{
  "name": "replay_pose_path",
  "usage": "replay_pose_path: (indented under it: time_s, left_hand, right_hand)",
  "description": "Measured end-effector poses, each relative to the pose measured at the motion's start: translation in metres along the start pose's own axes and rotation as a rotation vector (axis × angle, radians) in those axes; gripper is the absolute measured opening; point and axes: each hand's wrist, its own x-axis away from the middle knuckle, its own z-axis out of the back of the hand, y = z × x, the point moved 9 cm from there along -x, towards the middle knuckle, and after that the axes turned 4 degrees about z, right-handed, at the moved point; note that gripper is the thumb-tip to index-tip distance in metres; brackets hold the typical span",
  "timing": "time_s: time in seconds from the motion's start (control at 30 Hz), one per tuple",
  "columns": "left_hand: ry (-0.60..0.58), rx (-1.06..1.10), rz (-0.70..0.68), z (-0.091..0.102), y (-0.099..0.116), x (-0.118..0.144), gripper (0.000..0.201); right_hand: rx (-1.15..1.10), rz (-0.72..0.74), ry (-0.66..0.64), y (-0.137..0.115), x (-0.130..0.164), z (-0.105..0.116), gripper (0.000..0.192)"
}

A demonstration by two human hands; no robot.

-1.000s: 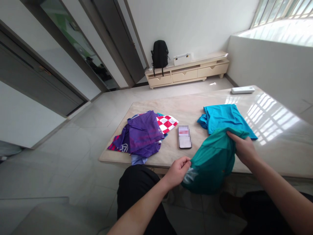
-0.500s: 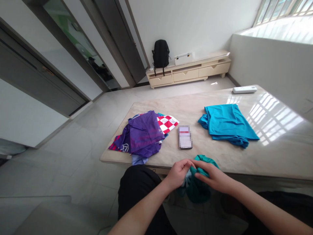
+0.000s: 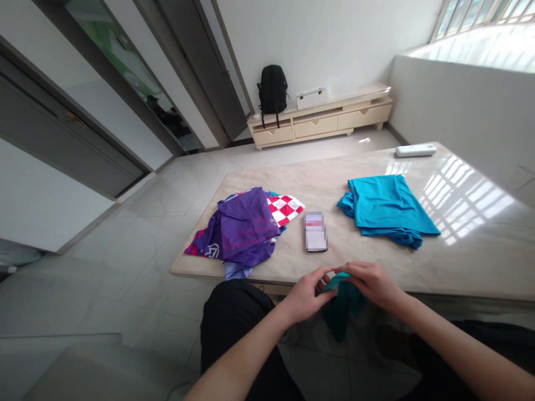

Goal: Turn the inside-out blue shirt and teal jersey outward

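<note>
teal garment (image 3: 340,303) hangs bunched off the tabletop (image 3: 376,262) near edge, pinched at its top by left hand (image 3: 307,292) and right hand (image 3: 371,284), close together. advice: keep both pinches firm, draw apart evenly, clear of phone (image 3: 315,231).

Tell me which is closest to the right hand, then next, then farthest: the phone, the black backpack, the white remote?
From the right hand:
1. Phone, just beyond it on the table, slightly left.
2. White remote, at the table's far right edge.
3. Black backpack, across the room by the wall.
</note>
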Motion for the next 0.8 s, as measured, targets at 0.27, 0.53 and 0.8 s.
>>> replay_pose_path:
  time_s: [0.27,0.53,0.8]
  left_hand:
    - [0.029,-0.454,0.049,0.004,-0.023,-0.002,0.026]
    - [0.155,-0.347,0.004,0.029,-0.01,-0.003,0.037]
    - [0.115,-0.546,0.091,0.031,-0.022,-0.007,0.034]
  right_hand:
    - [0.042,0.03,0.074,-0.001,-0.002,0.019,0.026]
    - [0.121,-0.128,0.442,0.027,0.004,0.069,0.027]
    - [0.168,-0.422,0.649,0.068,0.018,0.101,0.036]
